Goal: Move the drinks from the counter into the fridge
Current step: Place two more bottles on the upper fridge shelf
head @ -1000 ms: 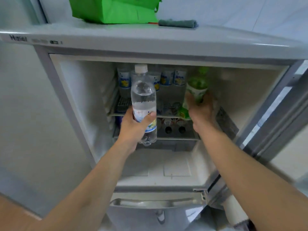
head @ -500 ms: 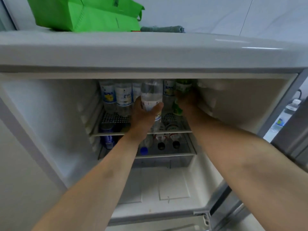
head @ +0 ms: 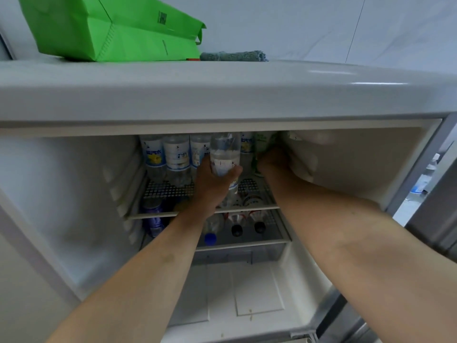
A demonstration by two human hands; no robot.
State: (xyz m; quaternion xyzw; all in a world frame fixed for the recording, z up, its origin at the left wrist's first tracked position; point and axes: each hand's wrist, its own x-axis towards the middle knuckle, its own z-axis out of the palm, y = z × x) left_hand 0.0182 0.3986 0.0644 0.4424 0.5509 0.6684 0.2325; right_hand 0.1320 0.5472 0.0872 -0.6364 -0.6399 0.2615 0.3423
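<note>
Both arms reach into the open fridge [head: 74,194]. My left hand [head: 212,186] grips a clear water bottle [head: 223,157], upright over the perforated upper shelf [head: 173,191]. My right hand [head: 273,160] holds a green-labelled bottle [head: 262,144] at the shelf's right end; its top is hidden by the fridge's upper edge. Several clear bottles with blue and yellow labels [head: 165,157] stand in a row at the back of that shelf.
On the lower shelf [head: 277,233] lie bottles with dark and blue caps and purple cans [head: 154,216]. A green bag [head: 111,28] and a grey cloth [head: 232,56] rest on the fridge top. The fridge door [head: 435,219] stands open at the right.
Both hands have pushed their bottles deeper into the fridge, onto the upper shelf. My head has moved closer and lower, so the fridge top now covers the bottle caps.
</note>
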